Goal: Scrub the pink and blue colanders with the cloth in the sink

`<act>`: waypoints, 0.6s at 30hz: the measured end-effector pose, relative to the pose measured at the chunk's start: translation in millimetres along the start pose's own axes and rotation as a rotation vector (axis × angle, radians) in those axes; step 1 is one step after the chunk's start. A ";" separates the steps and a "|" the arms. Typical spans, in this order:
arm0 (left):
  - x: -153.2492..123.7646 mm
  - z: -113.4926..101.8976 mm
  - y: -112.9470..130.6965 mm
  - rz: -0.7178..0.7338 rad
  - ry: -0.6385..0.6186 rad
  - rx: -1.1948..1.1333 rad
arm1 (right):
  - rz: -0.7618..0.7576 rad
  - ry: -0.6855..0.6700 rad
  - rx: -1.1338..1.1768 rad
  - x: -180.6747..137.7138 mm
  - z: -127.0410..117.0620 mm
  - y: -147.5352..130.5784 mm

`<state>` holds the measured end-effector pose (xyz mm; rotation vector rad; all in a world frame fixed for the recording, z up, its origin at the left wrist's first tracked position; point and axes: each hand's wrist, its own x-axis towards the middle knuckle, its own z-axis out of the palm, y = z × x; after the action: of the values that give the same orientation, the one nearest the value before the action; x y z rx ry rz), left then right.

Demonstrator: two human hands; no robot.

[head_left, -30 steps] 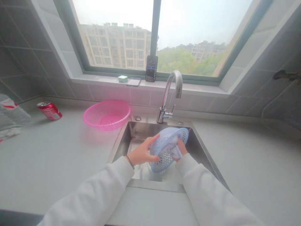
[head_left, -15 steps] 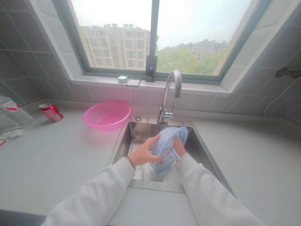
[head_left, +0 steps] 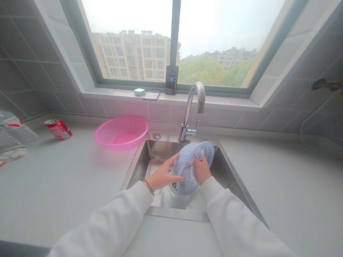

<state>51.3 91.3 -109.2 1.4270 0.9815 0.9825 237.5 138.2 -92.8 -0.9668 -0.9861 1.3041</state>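
A pale blue perforated plastic basket (head_left: pixel 191 171) tilts on edge above the steel sink (head_left: pixel 160 151), and a pale cloth (head_left: pixel 190 159) lies bunched inside it. My right hand (head_left: pixel 201 170) presses into the hollow of the basket, on the cloth. My left hand (head_left: pixel 163 175) grips the basket's left side from outside, fingers spread across its rim and holes. White sleeves cover both forearms. The basket's lower edge hangs just above the sink drain (head_left: pixel 174 187) and hides part of it.
A chrome faucet (head_left: pixel 191 110) rises behind the sink. On the counter stand a pink mesh basket (head_left: pixel 122 134) and a red can (head_left: pixel 58 129) on its side. A clear plastic bag (head_left: pixel 13 134) lies far left. A phone (head_left: pixel 171 80) leans against the window.
The blue basket has turned more upright, with its rim swinging toward my right hand. My right hand has moved up over the cloth, and less cloth hangs from the basket.
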 end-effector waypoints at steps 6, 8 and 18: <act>-1.3 -8.3 5.2 0.007 0.070 -0.012 | 0.013 -0.240 -0.342 -6.1 5.8 8.1; -2.5 -10.0 7.2 -0.016 0.055 0.026 | 0.014 -0.121 -0.281 -3.5 3.2 4.3; -2.4 -6.6 7.1 0.004 0.043 -0.047 | 0.004 -0.334 -0.373 -10.3 7.9 -0.4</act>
<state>44.6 90.6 -101.9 1.3745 0.9811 1.0368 229.9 127.9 -90.4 -1.0470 -1.5251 1.3366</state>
